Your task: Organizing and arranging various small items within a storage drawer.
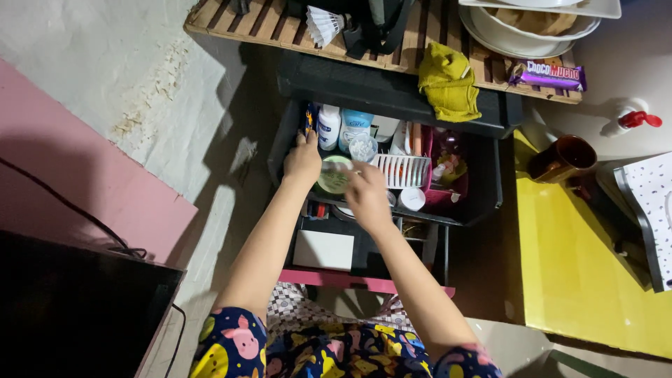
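Observation:
Both my hands reach into an open black drawer (490, 189) full of toiletries. My left hand (302, 161) rests at the drawer's left side, next to a white bottle (328, 126) and touching a round pale green lidded jar (333, 178). My right hand (367, 196) is closed over something small beside that jar; what it grips is hidden by the fingers. A blue and white bottle (355, 124) and a clear cup (362, 147) stand just beyond the hands. A white slotted basket (400, 171) lies to the right of my right hand.
A pink bin (448, 175) sits in the drawer's right half. Above, a slatted wooden shelf (231, 21) carries a yellow cloth (448, 84), a shuttlecock (323, 25), white dishes (532, 35) and a purple snack bar (548, 75). A brown mug (563, 157) stands on a yellow surface (581, 280) at right.

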